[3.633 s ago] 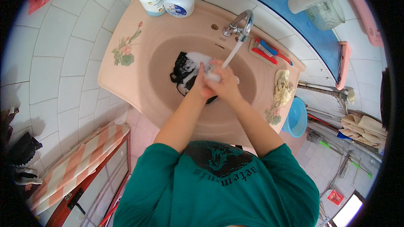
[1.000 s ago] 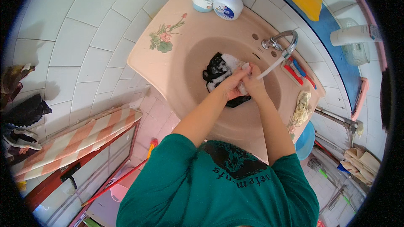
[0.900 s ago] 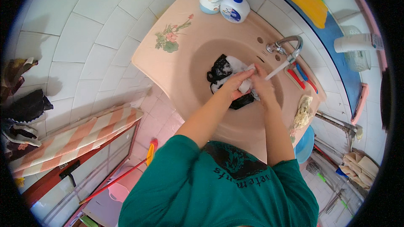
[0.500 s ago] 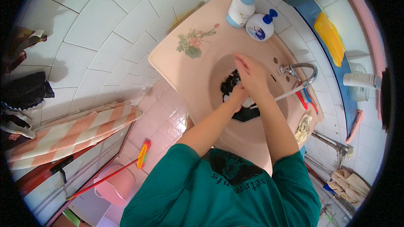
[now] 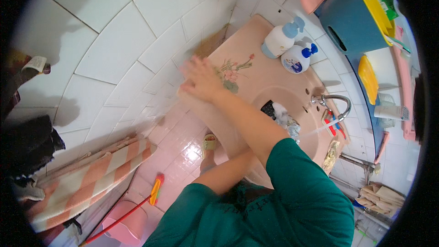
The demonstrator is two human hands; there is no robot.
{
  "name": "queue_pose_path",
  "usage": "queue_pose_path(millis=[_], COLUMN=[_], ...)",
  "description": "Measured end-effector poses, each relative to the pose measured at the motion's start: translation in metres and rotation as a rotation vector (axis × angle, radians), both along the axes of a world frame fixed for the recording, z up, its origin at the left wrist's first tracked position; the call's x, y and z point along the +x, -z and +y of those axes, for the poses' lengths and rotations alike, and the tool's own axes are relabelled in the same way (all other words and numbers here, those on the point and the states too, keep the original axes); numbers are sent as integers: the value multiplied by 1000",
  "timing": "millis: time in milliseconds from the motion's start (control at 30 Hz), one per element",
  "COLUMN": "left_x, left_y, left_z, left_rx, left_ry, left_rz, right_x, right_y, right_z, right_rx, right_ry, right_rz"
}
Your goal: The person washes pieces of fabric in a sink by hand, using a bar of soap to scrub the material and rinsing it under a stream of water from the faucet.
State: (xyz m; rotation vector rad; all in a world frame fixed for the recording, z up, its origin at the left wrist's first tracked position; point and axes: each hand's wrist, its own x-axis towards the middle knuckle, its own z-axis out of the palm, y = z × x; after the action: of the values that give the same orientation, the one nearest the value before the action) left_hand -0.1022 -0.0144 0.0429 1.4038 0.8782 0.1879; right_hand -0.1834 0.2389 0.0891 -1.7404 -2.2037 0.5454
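Note:
My right hand (image 5: pixel 201 80), slightly blurred, reaches across to the far left corner of the pink washbasin (image 5: pixel 256 32). Its fingers are spread beside the basin's flower print (image 5: pixel 232 71); whether the palm touches the surface I cannot tell. My left forearm (image 5: pixel 228 174) passes beneath the right one, which hides the left hand. In the bowl lies a wet black cloth (image 5: pixel 267 108) with white foam (image 5: pixel 280 111) and a pale grey-blue wet clump (image 5: pixel 293 130) next to it. Water runs in a stream from the curved metal faucet (image 5: pixel 340 98).
Two pump bottles, one light blue and white (image 5: pixel 279 41), one with a dark blue pump (image 5: pixel 295 59), stand at the back. Toothbrushes (image 5: pixel 330 123) lie by the faucet. A blue-green holder (image 5: pixel 352 25) hangs on the wall. A pink bucket (image 5: pixel 125 222) and red-handled brush (image 5: pixel 156 190) are lower left.
My right hand has left the bowl, where both hands were together over the black cloth, and swung to the basin's left corner. My left hand has become hidden beneath the right arm. The view has shifted.

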Motion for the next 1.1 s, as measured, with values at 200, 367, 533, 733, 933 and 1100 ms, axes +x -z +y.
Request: queue_pose_path(millis=[200, 367, 533, 733, 933, 1100], left_x=[-29, -30, -22, -3, 49, 57], left_y=[9, -29, -44, -21, -26, -16], left_z=[52, 74, 72, 66, 64, 70], left_rx=[-822, -996, -970, -907, -1024, -1213], left_ry=[-239, -334, -255, -285, -285, -297], left_rz=[-618, -501, -477, -397, -87, -503], right_x=[46, 191, 275, 238, 134, 63], right_y=[-17, -63, -28, -44, -74, -69], right_z=[-55, -79, -77, -94, -118, -95], right_rx=[214, 819, 517, 334, 143, 117], right_ry=[478, 1275, 1020, 1157, 723, 441], right_rz=[720, 25, 188, 144, 366, 411])
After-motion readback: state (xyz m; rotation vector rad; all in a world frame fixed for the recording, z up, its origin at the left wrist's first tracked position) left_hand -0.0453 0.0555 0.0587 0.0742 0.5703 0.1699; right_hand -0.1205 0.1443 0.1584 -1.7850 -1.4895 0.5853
